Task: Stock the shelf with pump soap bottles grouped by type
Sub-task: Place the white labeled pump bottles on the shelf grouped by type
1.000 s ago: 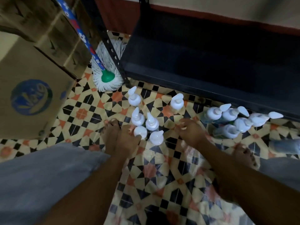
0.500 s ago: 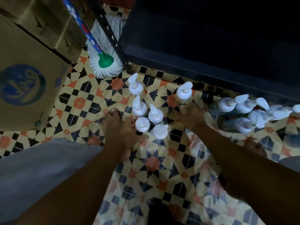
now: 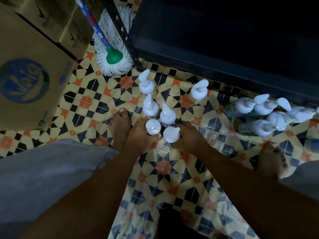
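Right hand (image 3: 188, 137) has left the lone bottle (image 3: 198, 91) by the shelf and come back to the near cluster; left hand (image 3: 139, 135) hasn't moved off its bottle. Left hand grips the near-left bottle (image 3: 152, 126), fingers curled round the body under the white pump cap. Right hand is wrapped round the near-right bottle (image 3: 170, 134) the same way, though the cap hides its fingertips. Hands are close together, the two bottles side by side between them, both upright on the floor (image 3: 164, 166). Just behind them stand two more white-capped bottles (image 3: 150, 107), packed tight against the held pair, and a fifth bottle (image 3: 146, 84) stands a little further back on its own. The lone bottle stands upright off to the right of that one, near the shelf edge. A separate right-hand group (image 3: 259, 111) of pump bottles with greenish labels sits further right, bunched together, also close to the shelf front. None of them is on the shelf (image 3: 224, 40); its dark bottom board is right behind the bottles. Left foot (image 3: 119, 125) is bare, touching the left hand's outer side; right foot (image 3: 271, 159) is in front of the right-hand group. A mop (image 3: 114, 56) leans by the shelf's corner post, and cardboard boxes (image 3: 31, 80) sit at far left.
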`<state>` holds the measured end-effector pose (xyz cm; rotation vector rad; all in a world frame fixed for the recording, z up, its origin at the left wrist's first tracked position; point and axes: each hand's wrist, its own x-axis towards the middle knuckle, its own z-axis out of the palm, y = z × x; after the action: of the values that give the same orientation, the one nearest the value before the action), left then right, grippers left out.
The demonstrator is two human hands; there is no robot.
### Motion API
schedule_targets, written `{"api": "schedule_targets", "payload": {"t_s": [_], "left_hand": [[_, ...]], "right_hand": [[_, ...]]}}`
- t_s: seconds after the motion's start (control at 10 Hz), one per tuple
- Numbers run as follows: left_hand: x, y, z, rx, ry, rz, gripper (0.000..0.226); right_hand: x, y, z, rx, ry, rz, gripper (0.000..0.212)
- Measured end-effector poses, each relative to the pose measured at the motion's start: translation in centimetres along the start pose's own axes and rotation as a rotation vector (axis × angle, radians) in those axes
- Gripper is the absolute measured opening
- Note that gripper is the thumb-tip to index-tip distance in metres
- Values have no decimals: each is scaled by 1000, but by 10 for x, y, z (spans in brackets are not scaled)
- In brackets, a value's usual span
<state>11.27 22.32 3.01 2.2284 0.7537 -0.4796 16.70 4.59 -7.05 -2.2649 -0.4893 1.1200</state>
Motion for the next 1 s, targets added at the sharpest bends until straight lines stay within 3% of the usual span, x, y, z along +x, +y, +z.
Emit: {"api": "schedule_targets", "payload": {"t_s": [0.1,0.3,0.4,0.5,0.7,0.8,1.0], "left_hand": [[-17,5,-2,-12,9,-81,64],[-35,-6,-1,-107,-37,-56,53],[-64,32,-25,-252,-150,6,41],[-79,70,-45,-326,-156,105,30],[-111,155,-90,-638,-53,284,39],[-135,199,-114,-823,-52,375,43],[-182,250,-144,-924,-134,540,50]], "right_hand": [[-17,-4,-2,25,112,-36,73],[-76,-10,-42,242,216,5,56],[-105,-17,-80,248,241,73,46],[-138,-35,-123,314,336,25,40],[-215,-98,-205,507,563,-116,28],[-248,-132,-234,664,633,-216,34],[-297,-167,-265,820,635,-377,41]]}}
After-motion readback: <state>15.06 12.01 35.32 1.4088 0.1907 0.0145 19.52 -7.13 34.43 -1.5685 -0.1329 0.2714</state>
